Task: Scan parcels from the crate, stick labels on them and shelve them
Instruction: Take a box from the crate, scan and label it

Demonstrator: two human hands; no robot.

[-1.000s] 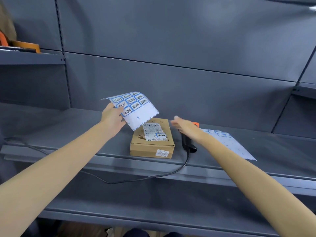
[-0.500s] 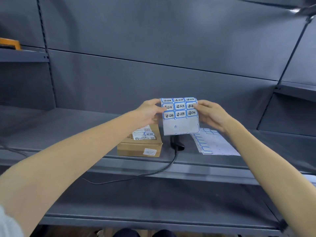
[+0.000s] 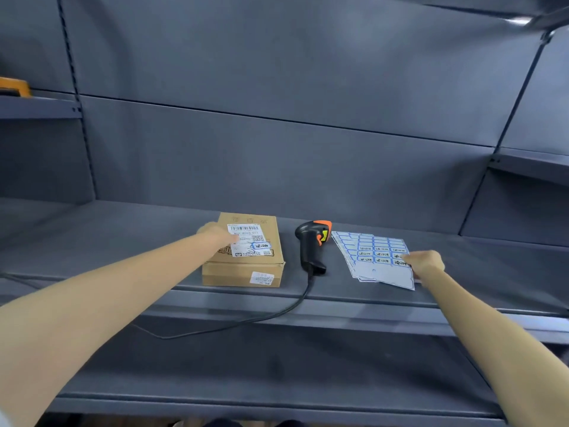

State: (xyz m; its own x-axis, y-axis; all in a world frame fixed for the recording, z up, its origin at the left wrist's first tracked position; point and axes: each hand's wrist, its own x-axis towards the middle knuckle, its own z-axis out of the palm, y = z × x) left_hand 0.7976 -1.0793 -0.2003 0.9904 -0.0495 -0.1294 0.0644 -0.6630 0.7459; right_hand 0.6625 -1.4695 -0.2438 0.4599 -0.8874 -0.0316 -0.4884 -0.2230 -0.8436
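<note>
Our left hand [image 3: 217,234] rested on the cardboard parcel [image 3: 246,257] lying on the grey shelf [image 3: 123,241], its finger shape unclear; our right hand [image 3: 426,262] pinched the label sheet [image 3: 381,260] beside the scanner [image 3: 312,245].

Orange object [image 3: 14,86] cut by left edge; label print illegible.

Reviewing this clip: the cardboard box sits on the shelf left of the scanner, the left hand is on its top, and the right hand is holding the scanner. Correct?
Not quite. In the head view the right hand rests on the label sheets, not the scanner, which lies untouched on the shelf. The rest holds: the cardboard box is left of the scanner, with the left hand on its top.
</note>
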